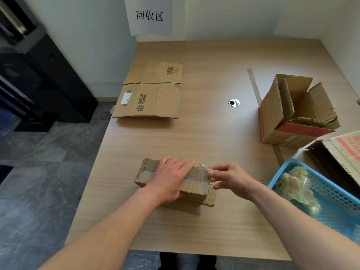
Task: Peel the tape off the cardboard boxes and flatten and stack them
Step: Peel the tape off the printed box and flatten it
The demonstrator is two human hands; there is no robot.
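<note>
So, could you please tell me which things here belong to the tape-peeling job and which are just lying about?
Job:
small box under left hand
tape pinched by right hand
flattened stack
open box
blue basket

Lying about:
wall sign
desk grommet

Four cardboard boxes show: one small box (194, 182) under the hands, one flattened stack (152, 94) of uncertain layer count, one open box (292, 112), one partly visible box (344, 152). One blue basket (331, 193), one tape wad (298, 191), one paper sign (149, 15), one table grommet (233, 102), two hands.
</note>
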